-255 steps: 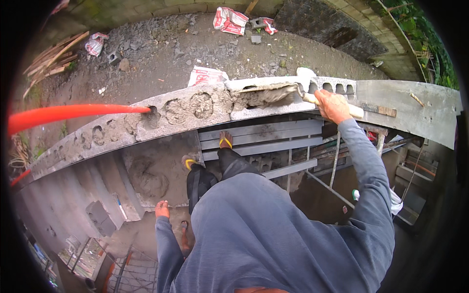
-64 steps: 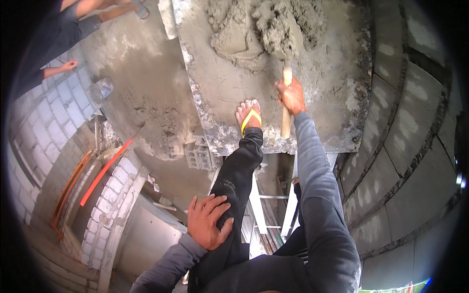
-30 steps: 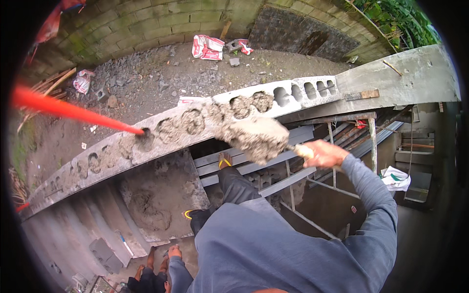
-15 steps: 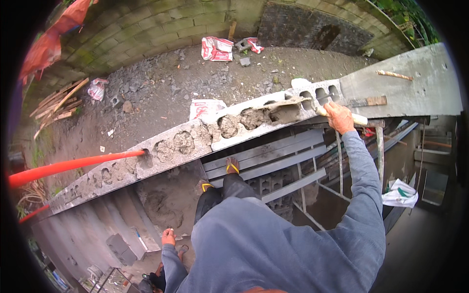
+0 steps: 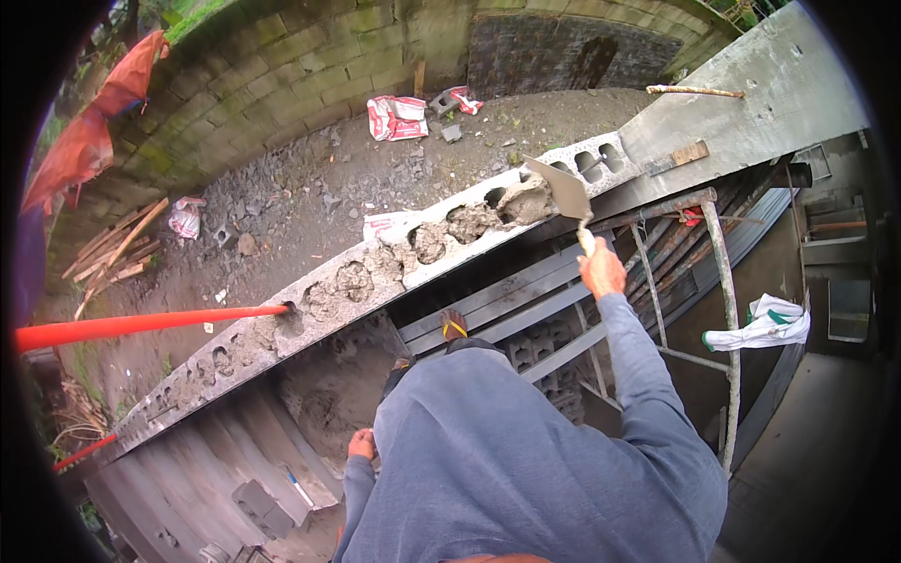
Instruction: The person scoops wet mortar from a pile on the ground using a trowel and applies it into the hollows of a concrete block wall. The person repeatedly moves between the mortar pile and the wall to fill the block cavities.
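Observation:
My right hand (image 5: 603, 270) is closed round the pale handle of a pointing trowel (image 5: 568, 190). The trowel's flat blade is tilted beside the top of a hollow-block wall (image 5: 380, 291), next to a heap of wet mortar (image 5: 527, 201) over its cells. Several cells further left hold rough mortar, while those right of the blade show dark hollows. My left hand (image 5: 361, 444) hangs low beside my body, its fingers curled; whatever they hold, if anything, is hidden. An orange pipe (image 5: 155, 327) reaches into a cell at the left.
A grey slab (image 5: 751, 113) joins the wall's right end, bearing a wood-handled tool (image 5: 678, 158) and a stick (image 5: 694, 91). Below the wall are grey planks (image 5: 497, 300) by my feet, a pole frame (image 5: 723, 328) and a white cloth (image 5: 765, 324). Rubble ground (image 5: 282, 197) lies beyond.
My right hand has drawn back toward me and left with the trowel, whose blade now shows its flat face. Mortar now sits over a cell near it. The view has shifted slightly.

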Demonstrator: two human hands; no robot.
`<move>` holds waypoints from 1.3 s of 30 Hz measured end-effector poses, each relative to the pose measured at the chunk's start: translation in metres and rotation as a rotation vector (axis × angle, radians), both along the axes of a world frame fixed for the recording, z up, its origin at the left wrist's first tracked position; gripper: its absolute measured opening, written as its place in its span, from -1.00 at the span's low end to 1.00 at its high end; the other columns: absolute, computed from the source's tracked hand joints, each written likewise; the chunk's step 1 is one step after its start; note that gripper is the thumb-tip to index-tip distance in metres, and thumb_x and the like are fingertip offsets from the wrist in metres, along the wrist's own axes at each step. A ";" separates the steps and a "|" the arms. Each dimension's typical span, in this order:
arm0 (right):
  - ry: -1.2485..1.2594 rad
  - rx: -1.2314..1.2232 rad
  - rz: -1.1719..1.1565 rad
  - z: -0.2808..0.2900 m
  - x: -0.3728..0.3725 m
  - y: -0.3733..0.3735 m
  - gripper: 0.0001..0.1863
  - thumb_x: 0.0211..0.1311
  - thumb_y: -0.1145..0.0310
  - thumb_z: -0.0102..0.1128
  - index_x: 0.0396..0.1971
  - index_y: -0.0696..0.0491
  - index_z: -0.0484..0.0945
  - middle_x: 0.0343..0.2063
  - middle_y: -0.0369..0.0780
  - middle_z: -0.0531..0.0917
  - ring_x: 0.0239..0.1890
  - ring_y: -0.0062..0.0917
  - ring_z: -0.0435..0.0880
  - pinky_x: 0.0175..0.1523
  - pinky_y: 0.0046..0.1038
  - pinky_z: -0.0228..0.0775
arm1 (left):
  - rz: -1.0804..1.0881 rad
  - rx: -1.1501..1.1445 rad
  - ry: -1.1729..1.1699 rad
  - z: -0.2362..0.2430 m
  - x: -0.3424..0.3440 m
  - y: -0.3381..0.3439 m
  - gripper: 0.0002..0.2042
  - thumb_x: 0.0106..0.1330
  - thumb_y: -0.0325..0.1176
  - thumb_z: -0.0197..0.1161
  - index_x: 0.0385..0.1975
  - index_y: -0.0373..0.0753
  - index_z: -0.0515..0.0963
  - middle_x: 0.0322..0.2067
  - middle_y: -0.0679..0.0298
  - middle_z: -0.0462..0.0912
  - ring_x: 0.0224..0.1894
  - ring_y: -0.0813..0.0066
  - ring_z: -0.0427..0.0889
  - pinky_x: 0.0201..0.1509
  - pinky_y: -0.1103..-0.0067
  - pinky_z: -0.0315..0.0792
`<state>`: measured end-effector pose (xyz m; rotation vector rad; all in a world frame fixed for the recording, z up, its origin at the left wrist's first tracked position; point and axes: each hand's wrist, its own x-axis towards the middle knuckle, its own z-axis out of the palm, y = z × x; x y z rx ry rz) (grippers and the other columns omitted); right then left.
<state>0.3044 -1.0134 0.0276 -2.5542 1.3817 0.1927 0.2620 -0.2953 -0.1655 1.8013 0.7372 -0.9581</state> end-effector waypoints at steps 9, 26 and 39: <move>-0.225 -0.102 0.254 0.010 0.029 0.012 -0.63 0.27 0.22 0.36 -0.11 0.05 0.40 -0.28 0.00 0.71 -0.16 0.07 0.70 -0.07 0.04 0.49 | 0.149 0.091 -0.043 -0.002 0.048 0.011 -0.69 0.45 -0.02 0.29 0.08 0.04 0.54 -0.16 0.48 0.65 -0.21 0.52 0.67 -0.29 0.46 0.56; 0.004 -0.061 0.362 -0.009 0.024 0.030 -0.74 0.26 0.40 0.22 -0.10 -0.02 0.41 -0.26 -0.05 0.71 -0.19 -0.01 0.77 -0.10 0.00 0.59 | 0.138 0.048 0.019 0.003 0.028 -0.024 -0.73 0.46 -0.12 0.31 0.06 0.00 0.55 -0.14 0.48 0.64 -0.23 0.58 0.66 -0.29 0.51 0.59; -0.102 0.001 0.476 -0.017 0.039 0.031 -0.74 0.24 0.36 0.27 -0.15 0.00 0.40 -0.31 -0.03 0.70 -0.17 0.02 0.74 -0.10 0.01 0.56 | 0.084 0.128 0.063 0.010 0.030 -0.020 -0.72 0.43 -0.15 0.33 0.05 -0.02 0.54 -0.16 0.40 0.66 -0.26 0.45 0.70 -0.33 0.45 0.60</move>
